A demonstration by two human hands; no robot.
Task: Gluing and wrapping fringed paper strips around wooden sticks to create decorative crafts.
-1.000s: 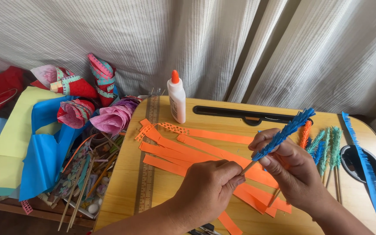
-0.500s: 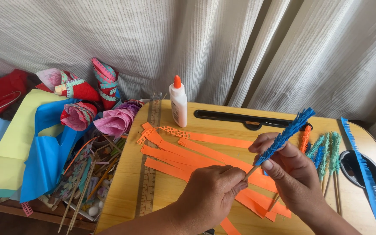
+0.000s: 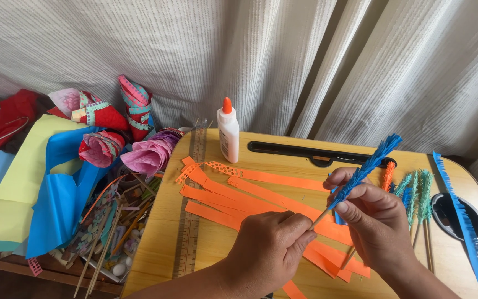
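Note:
Both hands hold one wooden skewer wrapped in blue fringed paper, tilted up to the right over a small wooden table. My left hand pinches the bare lower end of the stick. My right hand grips the stick higher up, fingers around the base of the blue fringe. Beneath the hands lie several orange paper strips, spread across the tabletop.
A white glue bottle with an orange cap stands at the table's back. A ruler lies along the left edge. Finished fringed sticks in teal and orange and a blue fringed strip lie right. Coloured paper sheets and paper cones sit left.
The hands and the blue fringed skewer have stayed in nearly the same place; the fingers have shifted slightly on the stick. The camera view has drifted a little.

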